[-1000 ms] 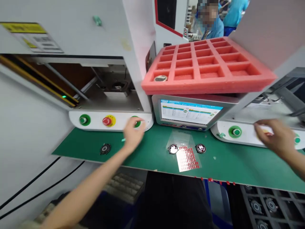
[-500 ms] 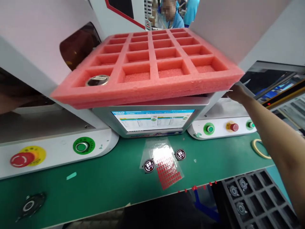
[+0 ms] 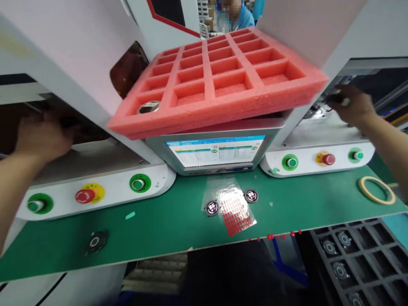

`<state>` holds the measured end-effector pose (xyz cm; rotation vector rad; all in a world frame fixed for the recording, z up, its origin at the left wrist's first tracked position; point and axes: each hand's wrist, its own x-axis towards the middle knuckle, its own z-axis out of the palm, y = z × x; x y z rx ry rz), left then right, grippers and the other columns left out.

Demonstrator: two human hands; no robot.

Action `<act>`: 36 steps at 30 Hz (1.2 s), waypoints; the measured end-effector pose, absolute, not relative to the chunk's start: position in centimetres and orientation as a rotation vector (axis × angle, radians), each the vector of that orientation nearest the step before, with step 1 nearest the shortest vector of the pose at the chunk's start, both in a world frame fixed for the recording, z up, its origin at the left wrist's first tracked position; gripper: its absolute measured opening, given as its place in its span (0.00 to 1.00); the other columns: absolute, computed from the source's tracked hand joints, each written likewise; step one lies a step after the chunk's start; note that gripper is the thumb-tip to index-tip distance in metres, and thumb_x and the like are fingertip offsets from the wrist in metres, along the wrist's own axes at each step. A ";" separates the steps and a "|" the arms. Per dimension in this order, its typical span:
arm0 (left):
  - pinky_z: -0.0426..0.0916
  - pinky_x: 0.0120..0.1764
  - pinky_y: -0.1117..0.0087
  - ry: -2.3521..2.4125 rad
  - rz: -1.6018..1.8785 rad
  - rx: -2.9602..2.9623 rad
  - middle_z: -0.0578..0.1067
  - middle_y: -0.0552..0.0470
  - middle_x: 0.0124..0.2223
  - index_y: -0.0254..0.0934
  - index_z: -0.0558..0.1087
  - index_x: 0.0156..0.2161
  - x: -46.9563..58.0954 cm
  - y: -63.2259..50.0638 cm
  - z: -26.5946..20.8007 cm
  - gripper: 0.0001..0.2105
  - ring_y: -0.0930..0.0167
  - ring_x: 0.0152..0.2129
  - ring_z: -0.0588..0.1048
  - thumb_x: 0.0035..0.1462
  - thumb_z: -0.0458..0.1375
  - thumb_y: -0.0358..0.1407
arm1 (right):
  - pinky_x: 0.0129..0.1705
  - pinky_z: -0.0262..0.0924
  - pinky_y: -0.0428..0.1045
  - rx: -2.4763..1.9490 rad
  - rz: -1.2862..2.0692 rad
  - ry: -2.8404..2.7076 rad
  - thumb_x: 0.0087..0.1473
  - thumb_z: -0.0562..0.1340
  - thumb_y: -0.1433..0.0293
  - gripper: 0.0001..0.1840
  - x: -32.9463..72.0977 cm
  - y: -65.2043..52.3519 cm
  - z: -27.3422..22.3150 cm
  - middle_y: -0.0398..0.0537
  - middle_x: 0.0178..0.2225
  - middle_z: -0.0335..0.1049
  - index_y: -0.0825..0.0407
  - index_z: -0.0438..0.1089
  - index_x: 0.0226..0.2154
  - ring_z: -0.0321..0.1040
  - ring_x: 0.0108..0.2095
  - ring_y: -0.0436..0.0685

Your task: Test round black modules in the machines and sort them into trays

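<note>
Meanwhile, left hand reaching into left machine bay, grip state unclear; right hand closed on dark part inside right machine bay, above tabletop far right corner, presumably seating it

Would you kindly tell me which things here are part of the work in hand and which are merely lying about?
In hand:
- left hand, reaching into the left machine's bay
- right hand, on a dark part in the right machine's bay

Lying about:
- pink foam tray with one round part
- red label sheet
- tape ring
- black gasket
</note>
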<state>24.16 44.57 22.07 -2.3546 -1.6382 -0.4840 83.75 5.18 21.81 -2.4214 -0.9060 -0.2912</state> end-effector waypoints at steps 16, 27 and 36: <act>0.69 0.53 0.50 -1.058 -0.552 -3.253 0.73 0.39 0.51 0.39 0.65 0.52 22.0 15.5 4.3 0.13 0.57 0.51 0.73 0.64 0.48 0.35 | 0.57 0.62 0.70 -2.049 -0.034 -1.588 0.61 0.56 0.63 0.17 60.1 -8.3 3.9 0.56 0.48 0.75 0.46 0.62 0.53 0.74 0.48 0.67; 0.70 0.52 0.55 -1.023 -0.356 -3.329 0.73 0.38 0.54 0.35 0.67 0.54 30.0 15.2 7.8 0.19 0.56 0.52 0.72 0.61 0.57 0.42 | 0.53 0.68 0.63 -2.037 0.149 -1.690 0.58 0.61 0.61 0.22 58.0 -2.7 6.3 0.58 0.52 0.71 0.49 0.62 0.54 0.70 0.53 0.67; 0.73 0.47 0.61 -0.965 -0.418 -3.358 0.79 0.44 0.47 0.36 0.73 0.48 32.1 15.4 8.0 0.14 0.61 0.45 0.77 0.57 0.64 0.34 | 0.49 0.69 0.60 -2.092 0.272 -1.803 0.57 0.61 0.66 0.19 57.2 1.1 6.3 0.56 0.47 0.73 0.51 0.65 0.51 0.71 0.49 0.65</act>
